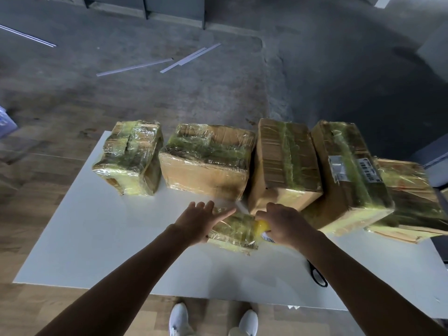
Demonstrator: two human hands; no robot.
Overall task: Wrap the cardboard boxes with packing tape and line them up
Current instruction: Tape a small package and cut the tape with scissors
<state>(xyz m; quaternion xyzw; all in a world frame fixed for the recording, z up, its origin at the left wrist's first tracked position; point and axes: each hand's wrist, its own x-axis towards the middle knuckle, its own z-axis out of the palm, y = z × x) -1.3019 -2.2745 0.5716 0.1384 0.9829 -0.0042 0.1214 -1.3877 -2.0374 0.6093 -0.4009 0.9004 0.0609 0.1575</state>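
The white shoes [179, 318] stand at the tabletop [97, 238] edge. Black scissors [317, 277] lie partly under the right forearm, and a sweep of that arm could knock them to the floor.

Further in, the small box [232, 231] sits mid-tabletop, part-covered in film. The left grip [201, 219] lies flat and open on it, fingers spread. The right grip [278, 224] is curled round the yellow tape roll [263, 226] at the box's right end. As the box is only pressed, not held, a hard pull on the tape could skid or turn it, creasing the tape.

Behind it, the wrapped boxes [206, 163] fill the far edge. The end box [412, 197] looks near the right edge, so squeezing one more in could push it off.
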